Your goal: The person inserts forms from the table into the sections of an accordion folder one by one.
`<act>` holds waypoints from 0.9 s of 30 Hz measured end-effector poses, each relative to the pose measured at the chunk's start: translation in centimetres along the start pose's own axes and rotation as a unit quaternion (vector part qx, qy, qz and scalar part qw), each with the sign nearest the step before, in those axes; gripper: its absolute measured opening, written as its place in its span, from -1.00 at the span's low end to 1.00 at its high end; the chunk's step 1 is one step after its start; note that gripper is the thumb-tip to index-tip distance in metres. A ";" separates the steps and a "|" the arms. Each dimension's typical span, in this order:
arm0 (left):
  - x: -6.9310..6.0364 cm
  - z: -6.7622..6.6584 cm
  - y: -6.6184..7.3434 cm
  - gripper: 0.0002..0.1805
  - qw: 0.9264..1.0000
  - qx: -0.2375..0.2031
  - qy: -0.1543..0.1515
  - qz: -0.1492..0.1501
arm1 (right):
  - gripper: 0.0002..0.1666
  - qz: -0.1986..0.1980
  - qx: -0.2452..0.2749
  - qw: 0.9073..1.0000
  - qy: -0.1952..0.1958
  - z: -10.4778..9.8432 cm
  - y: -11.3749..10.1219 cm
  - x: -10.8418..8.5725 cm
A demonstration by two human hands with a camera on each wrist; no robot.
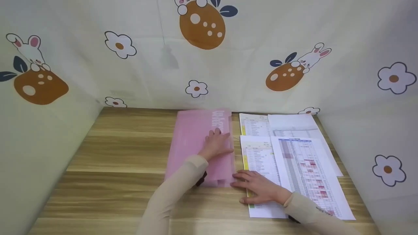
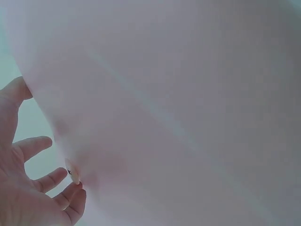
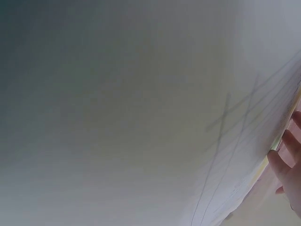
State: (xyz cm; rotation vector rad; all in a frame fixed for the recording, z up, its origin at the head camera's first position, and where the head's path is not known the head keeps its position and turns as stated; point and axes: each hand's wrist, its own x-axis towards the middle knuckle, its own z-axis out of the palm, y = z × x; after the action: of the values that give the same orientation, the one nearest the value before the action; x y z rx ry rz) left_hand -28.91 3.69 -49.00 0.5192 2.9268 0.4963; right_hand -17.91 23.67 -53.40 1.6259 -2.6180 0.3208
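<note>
Behind and at both sides: pale curtain (image 1: 248,62), printed with rabbits, brown fruit and outlined flowers. Below, wood-grain surface (image 1: 114,156). On its right part: printed sheets (image 1: 316,169), four showing, overlapping, front pair partly over back pair; red patches on the front right one, yellow strip along the front left one. Just left of these, near mid-surface: pink folder (image 1: 187,137), flat, far end near the curtain. Beige sleeves (image 1: 173,192) on both arms. Left hand (image 1: 215,143): on top of folder, fingers spread wide. Right hand (image 1: 261,187): over left edge of front sheets, fingers extended, thumb apart, fingertips at folder's lower right edge; whether touching it, cannot tell. White lettering (image 1: 215,118) at folder's upper right.
</note>
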 end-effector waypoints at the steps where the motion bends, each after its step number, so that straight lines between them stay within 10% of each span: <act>1: 0.1 -0.1 0.0 -0.23 1.000 -0.011 0.002 -0.004 | -0.33 -0.001 -0.002 1.000 0.000 0.0 0.0 0.0; 27: 1.2 -2.5 -1.2 -0.29 0.990 -0.137 0.021 0.002 | -0.34 -0.014 -0.008 1.000 0.005 0.2 0.0 0.0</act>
State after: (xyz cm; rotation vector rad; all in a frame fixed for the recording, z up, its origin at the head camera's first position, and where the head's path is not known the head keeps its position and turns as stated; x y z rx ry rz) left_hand -30.87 2.34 -47.11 0.4811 2.8301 0.9028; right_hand -17.91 23.66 -53.62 1.6489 -2.5813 0.3067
